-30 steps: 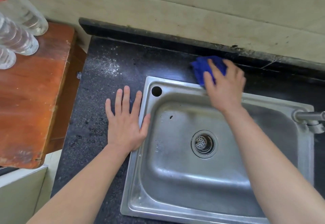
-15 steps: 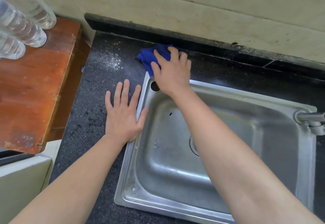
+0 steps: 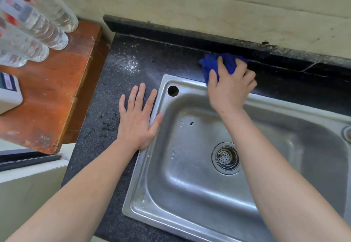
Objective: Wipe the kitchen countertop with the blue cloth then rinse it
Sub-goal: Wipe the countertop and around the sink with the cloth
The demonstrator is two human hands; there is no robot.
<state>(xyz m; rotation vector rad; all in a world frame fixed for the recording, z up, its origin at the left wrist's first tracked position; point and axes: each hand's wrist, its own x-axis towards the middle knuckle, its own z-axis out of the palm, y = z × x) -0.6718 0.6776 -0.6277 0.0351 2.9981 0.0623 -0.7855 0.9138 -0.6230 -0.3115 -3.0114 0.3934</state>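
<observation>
Right hand (image 3: 230,88) clamps blue cloth (image 3: 214,65) on desk (image 3: 121,82) rear edge; left hand (image 3: 138,116) splayed flat. Risk, judged: white residue (image 3: 130,63) near rear-left corner missed.

I see a sink (image 3: 190,194) of brushed, shiny metal. The countertop (image 3: 117,93) looks like dark speckled stone, the blue cloth (image 3: 210,65) soft and fuzzy.

Person, two forearms: bare from the frame edge to the wrist, unsleeved. Left hand (image 3: 137,120), right hand (image 3: 230,88): ungloved, unadorned.
</observation>
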